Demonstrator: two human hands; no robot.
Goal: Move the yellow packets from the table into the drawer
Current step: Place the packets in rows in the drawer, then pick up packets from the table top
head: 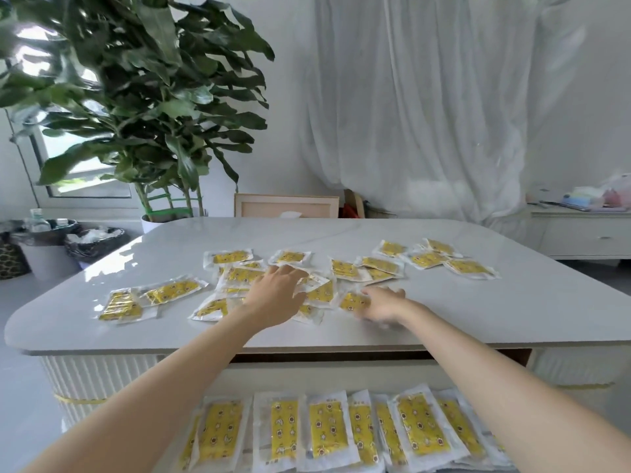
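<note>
Nearest the camera: open drawer (239, 367) pulled out from the table front, holding a row of yellow packets (327, 428) laid side by side, long edges upright in view, some overlapping at the right end.

Above it: white table (512, 312) w/ rounded corners and ribbed base. Both bare forearms extend over the drawer onto the tabletop.

Left hand (276, 295): palm down, fingers spread, resting flat on the central cluster of loose packets (239, 274). No grasp closed on any packet.

Right hand (382, 307): motion-blurred, fingers just beside or touching one packet (353, 302). Grip state: cannot tell.

Remaining packets scattered across the tabletop: two at the left side (121, 305), approx. five in a group at the far right (426, 259), others mid-table.

Beyond the table: large potted plant (143, 107) at left, lined bins (92, 242) w/ bottles beside it, framed panel (286, 205) leaning behind the table, white curtain (426, 104), low white cabinet (580, 233) at right w/ assorted items on top.
</note>
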